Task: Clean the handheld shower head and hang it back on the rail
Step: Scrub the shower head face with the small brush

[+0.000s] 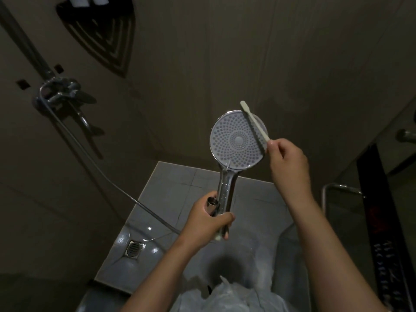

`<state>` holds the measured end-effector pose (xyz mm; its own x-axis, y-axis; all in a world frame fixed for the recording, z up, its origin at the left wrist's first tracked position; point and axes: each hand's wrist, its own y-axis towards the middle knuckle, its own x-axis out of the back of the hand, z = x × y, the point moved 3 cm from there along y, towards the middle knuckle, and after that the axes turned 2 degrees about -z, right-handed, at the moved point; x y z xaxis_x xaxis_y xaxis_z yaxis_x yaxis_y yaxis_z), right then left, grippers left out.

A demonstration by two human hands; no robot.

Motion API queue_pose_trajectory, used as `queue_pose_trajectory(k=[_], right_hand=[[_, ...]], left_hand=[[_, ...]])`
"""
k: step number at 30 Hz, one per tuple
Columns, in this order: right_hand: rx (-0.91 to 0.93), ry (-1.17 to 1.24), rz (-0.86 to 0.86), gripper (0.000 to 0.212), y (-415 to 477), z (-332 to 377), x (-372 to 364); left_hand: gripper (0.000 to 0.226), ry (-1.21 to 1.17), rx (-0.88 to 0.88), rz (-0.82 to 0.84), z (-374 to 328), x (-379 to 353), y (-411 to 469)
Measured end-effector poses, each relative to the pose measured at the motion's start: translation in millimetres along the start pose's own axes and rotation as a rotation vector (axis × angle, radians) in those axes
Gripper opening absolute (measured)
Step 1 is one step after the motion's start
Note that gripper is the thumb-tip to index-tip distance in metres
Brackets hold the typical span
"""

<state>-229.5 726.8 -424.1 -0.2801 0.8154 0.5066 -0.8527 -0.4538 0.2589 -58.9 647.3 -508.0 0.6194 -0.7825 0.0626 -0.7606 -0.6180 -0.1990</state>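
Your left hand [209,219] has its fingers [221,217] clenched round the wet shower head [236,143] handle, held up before you; your right hand [286,158] pinches the toothbrush [254,124] across its face, and hard scrubbing could slip either loose

Dim beige walls [247,52], a dark corner shelf [101,37] at upper left, wet grey floor tiles [171,183] with a drain [134,248] at lower left

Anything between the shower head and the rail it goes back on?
Nothing visible. The shower head, gripped by the left hand, has open air toward the rail at upper left. Its hose hangs below that path. The right hand holds a toothbrush across the face. The rail's holder is not visible.
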Motion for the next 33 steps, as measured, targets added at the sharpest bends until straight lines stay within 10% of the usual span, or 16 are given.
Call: queue_pose_trajectory(k=[10, 33], right_hand=[[0.093, -0.124, 0.333, 0.025, -32.1, -3.3, -24.3], [-0.039, 0.101, -0.148, 0.025, -14.8, -36.7, 10.5]], left_hand=[[0.020, -0.024, 0.023, -0.044, -1.3, -2.7, 1.5], [0.018, -0.037, 0.005, -0.026, -16.7, -8.3, 7.4]])
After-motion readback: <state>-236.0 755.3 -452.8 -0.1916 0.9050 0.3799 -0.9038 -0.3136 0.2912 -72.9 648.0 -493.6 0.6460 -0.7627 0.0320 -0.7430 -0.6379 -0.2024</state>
